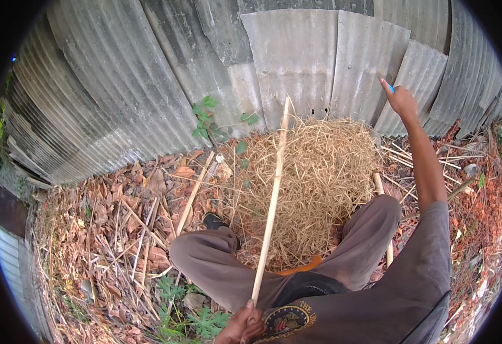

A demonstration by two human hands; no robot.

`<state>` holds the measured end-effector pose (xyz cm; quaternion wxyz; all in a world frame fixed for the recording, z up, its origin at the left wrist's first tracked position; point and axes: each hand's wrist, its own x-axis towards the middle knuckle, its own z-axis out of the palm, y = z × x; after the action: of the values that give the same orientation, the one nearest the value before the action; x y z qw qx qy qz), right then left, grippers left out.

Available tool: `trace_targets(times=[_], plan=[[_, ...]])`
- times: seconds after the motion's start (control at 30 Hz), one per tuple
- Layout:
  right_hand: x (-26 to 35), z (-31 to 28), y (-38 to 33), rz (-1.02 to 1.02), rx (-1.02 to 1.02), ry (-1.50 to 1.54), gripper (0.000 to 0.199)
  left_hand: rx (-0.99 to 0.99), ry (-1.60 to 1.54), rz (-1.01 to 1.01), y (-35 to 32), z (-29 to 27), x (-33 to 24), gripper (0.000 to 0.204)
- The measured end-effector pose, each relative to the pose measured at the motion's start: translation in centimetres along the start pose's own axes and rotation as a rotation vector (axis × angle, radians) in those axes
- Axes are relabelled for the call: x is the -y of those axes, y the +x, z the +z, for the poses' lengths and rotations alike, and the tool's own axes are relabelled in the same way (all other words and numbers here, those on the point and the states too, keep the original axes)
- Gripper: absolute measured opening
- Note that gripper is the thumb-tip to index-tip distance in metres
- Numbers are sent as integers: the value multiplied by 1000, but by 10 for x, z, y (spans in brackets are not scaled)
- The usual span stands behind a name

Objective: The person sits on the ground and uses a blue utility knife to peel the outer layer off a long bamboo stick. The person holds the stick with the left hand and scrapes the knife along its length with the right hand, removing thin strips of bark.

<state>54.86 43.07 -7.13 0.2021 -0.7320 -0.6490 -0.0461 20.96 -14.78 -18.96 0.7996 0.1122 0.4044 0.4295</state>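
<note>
My left hand (242,325) is at the bottom of the view, closed around the near end of a long pale stick (272,200). The stick runs up and away over a heap of dry straw (314,178) toward the corrugated metal wall (285,69). My right hand (401,100) is raised high at the right, in front of the wall, gripping a small blue object (391,88) that is mostly hidden by the fingers. My knees in grey trousers (297,269) straddle the near side of the straw heap.
Dry leaves and loose thin sticks (142,229) cover the ground to the left and right. A second pale stick (196,189) lies left of the heap. Green weeds (208,117) grow at the foot of the wall and near my left knee.
</note>
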Motion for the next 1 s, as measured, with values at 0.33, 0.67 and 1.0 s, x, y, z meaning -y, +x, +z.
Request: trace_targets(times=[0.33, 0.67, 1.0], plan=[[106, 70, -179, -503, 418, 1053, 53, 57, 28, 56, 49, 9, -30, 56], [92, 80, -146, 184, 647, 1667, 48, 73, -124, -122, 82, 28, -25, 56], [67, 107, -121, 229, 754, 1762, 50, 112, -133, -126, 77, 23, -16, 53]])
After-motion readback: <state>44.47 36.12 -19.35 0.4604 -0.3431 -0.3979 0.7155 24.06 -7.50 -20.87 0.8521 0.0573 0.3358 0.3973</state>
